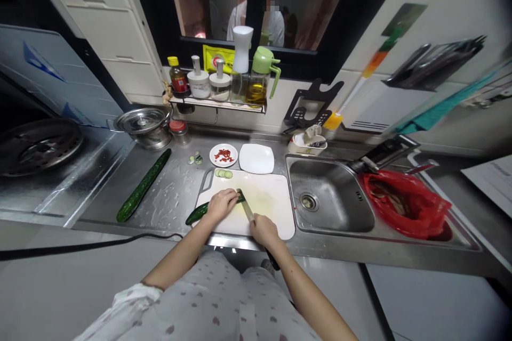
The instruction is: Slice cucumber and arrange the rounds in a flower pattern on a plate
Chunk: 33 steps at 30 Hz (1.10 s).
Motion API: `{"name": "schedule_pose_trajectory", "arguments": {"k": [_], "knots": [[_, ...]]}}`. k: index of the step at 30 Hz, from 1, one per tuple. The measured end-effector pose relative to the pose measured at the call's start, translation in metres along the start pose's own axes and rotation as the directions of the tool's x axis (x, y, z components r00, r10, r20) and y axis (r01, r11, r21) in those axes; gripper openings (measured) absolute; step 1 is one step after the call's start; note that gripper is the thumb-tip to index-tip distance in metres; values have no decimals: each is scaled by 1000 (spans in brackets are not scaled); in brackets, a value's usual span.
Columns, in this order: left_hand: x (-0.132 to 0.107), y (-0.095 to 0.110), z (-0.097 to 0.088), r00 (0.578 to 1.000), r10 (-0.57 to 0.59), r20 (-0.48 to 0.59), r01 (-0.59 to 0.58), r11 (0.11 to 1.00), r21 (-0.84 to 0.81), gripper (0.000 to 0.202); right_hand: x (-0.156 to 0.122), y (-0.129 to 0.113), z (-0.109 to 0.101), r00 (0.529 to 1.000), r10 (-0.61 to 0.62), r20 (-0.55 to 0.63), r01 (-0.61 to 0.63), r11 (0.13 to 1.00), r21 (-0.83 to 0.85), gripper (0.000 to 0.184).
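A cut cucumber (197, 214) lies on the white cutting board (276, 224), its tail end reaching over the board's left edge. My left hand (223, 204) is closed over it near the cut end. My right hand (264, 230) grips a kitchen knife (247, 209) with a dark handle, the blade at the cucumber's right end beside my left fingertips. A few cucumber slices (223, 173) lie in a row at the board's top left. Behind the board stand an empty white plate (256, 159) and a small plate (213, 162) with chopped red pieces.
A whole cucumber (144, 185) and some scraps (196, 159) lie on the steel counter (172, 192). Left rear is a lidded pot (146, 127). On the right are a sink (332, 197) and a red bag (412, 208). Seasoning bottles stand on a wall shelf (224, 103).
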<state>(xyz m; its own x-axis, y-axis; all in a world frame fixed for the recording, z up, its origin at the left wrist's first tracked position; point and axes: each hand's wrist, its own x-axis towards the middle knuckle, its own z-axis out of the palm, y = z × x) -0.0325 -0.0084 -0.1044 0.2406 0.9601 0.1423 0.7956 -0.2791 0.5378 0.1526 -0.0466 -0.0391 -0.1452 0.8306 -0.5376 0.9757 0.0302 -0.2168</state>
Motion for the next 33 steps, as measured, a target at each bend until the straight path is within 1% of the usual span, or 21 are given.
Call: {"name": "schedule_pose_trajectory", "arguments": {"k": [5, 9, 11, 13, 15, 17, 19, 20, 21, 22, 24, 27, 30, 33], "knots": [[0, 4, -2, 1000, -5, 12, 5, 999, 33, 26, -9, 10, 0, 998, 9, -57, -11, 999, -34, 33], [3, 6, -8, 999, -39, 29, 40, 999, 0, 25, -11, 17, -2, 994, 35, -104, -42, 997, -68, 33], [4, 5, -10, 998, -64, 11, 64, 997, -34, 26, -11, 19, -2, 991, 56, -120, -65, 995, -78, 34], [3, 4, -13, 994, -103, -40, 100, 992, -75, 26, -11, 21, -4, 988, 72, -137, -84, 993, -84, 35], [2, 2, -15, 978, -178, -114, 161, 977, -139, 27, -11, 23, -5, 982, 71, -177, -87, 992, -88, 34], [2, 0, -17, 941, -290, -175, 244, 939, -241, 28, -11, 25, -6, 968, 58, -243, -81, 993, -85, 36], [4, 0, -19, 896, -393, -204, 306, 883, -357, 30, -12, 26, -8, 951, 50, -306, -80, 993, -87, 41], [6, 1, -21, 883, -422, -206, 315, 857, -408, 31, -12, 26, -9, 943, 47, -328, -81, 992, -93, 45], [8, 1, -23, 880, -430, -202, 308, 840, -447, 32, -13, 27, -10, 937, 42, -346, -83, 991, -104, 48], [10, 3, -25, 890, -414, -194, 285, 835, -471, 33, -13, 27, -11, 932, 34, -360, -81, 990, -117, 50], [15, 7, -30, 929, -329, -172, 216, 856, -469, 34, -14, 28, -12, 925, 12, -379, -71, 987, -143, 52], [20, 15, -38, 982, -150, -119, 99, 931, -352, 37, -16, 30, -13, 919, -27, -394, -44, 984, -170, 54], [23, 21, -40, 999, -19, -37, 8, 966, -259, 34, -17, 33, -12, 918, -61, -391, -16, 981, -191, 54], [25, 24, -38, 1000, 19, 4, -17, 968, -250, 23, -19, 35, -10, 923, -73, -377, -2, 980, -197, 54]]}}
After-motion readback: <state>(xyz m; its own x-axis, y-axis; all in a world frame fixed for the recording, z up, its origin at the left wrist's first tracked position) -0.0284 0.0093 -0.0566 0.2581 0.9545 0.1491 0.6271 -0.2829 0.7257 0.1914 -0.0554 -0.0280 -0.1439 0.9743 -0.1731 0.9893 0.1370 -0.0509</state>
